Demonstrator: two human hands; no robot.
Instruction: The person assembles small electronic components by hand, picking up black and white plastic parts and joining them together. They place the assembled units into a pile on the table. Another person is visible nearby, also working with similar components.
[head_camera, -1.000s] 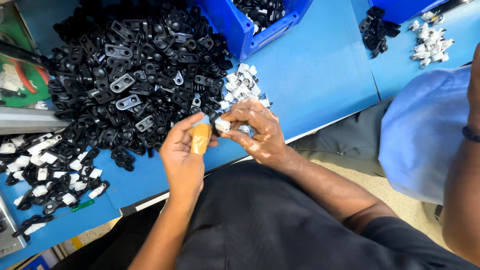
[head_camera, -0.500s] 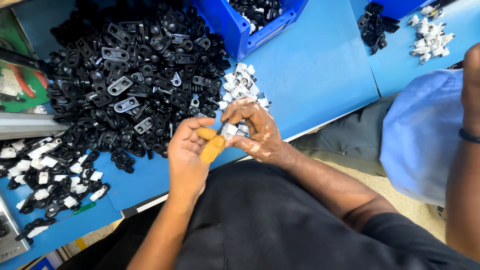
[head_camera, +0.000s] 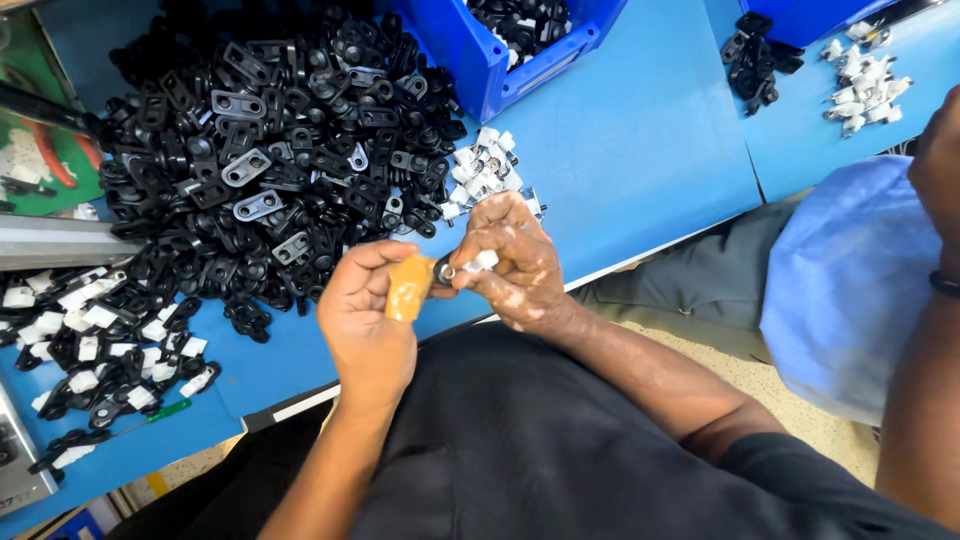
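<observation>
Resting between both hands (head_camera: 440, 285): black clip (head_camera: 443, 270)

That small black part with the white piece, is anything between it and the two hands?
Nothing visible. The left hand and right hand both pinch the small black part directly, with its white piece at the right fingertips, above the blue table.

Green printed card (head_camera: 40, 160), far left

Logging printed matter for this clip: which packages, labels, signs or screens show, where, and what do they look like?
Green printed card or package: far left edge, behind the black parts pile; green with red and white shapes, partly cut off.
Grey device: bottom-left corner; whether it has a screen cannot be told.
Nothing else printed shows.
</observation>
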